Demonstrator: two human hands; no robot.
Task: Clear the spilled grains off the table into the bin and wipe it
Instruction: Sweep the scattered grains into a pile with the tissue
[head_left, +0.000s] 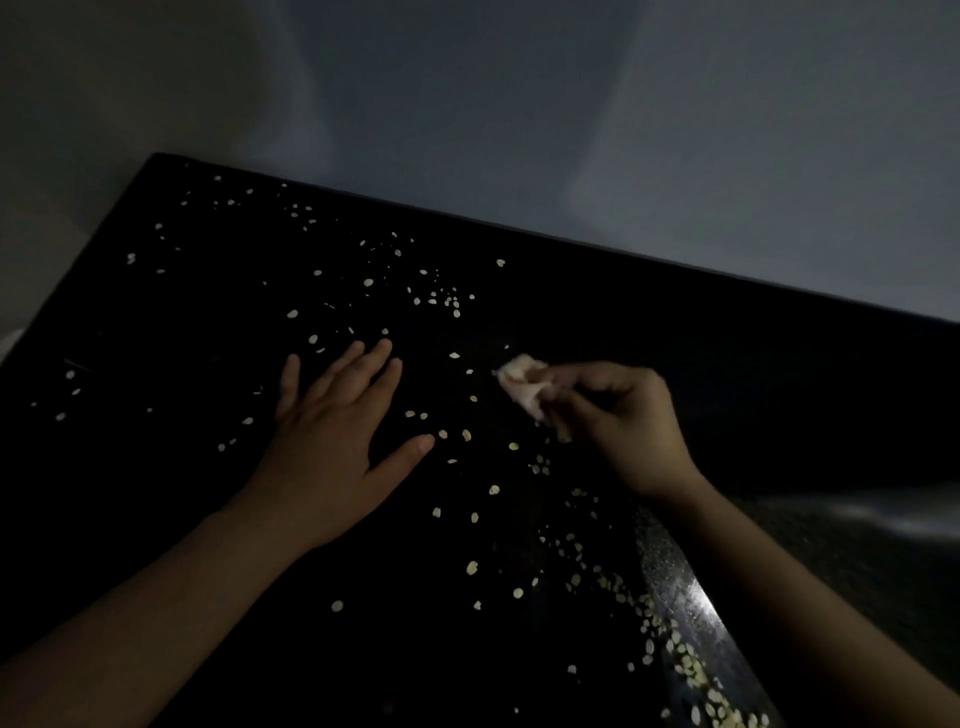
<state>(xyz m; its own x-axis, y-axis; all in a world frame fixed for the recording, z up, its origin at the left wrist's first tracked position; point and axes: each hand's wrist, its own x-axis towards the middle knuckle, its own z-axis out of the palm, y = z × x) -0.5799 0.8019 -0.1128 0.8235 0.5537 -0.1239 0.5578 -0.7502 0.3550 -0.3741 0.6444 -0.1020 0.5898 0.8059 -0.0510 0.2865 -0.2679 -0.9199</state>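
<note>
Pale grains (436, 299) lie scattered over a black table (649, 322), thickest along its near right edge (685, 665). My left hand (332, 436) rests flat on the table near its middle, fingers spread and straight. To its right, my right hand (613, 415) pinches a small crumpled pale cloth or tissue (522, 382) just above the tabletop. No bin shows in view.
A grey wall (571, 104) runs behind the table's far edge. At the lower right a shiny dark speckled surface (685, 597) borders the table. The scene is dim, and the table's right part shows no grains.
</note>
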